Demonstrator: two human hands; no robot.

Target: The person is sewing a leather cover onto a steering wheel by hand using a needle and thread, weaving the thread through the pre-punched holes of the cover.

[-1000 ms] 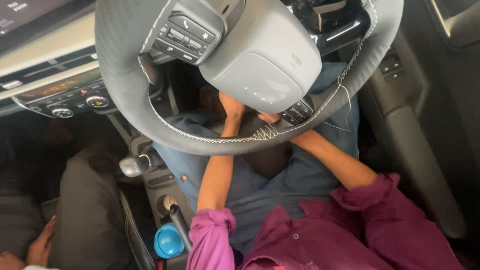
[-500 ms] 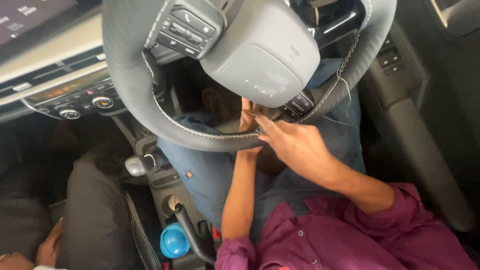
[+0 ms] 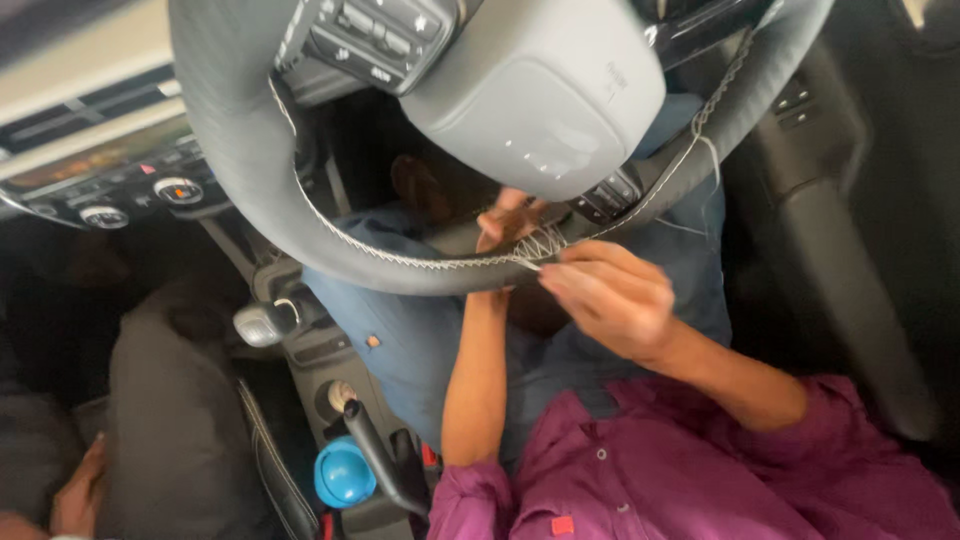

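Grey leather-wrapped steering wheel (image 3: 240,190) is seen from above, its lower rim closed by a white zigzag stitched seam (image 3: 420,262). Loose crossed lacing is bunched at the rim's bottom, right of centre. A thin white thread (image 3: 712,160) is left hanging off the right rim.

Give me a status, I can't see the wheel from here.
Left hand behind the steering wheel rim, fingers on the stitching. Right hand pinching at the seam. Nothing in the way.
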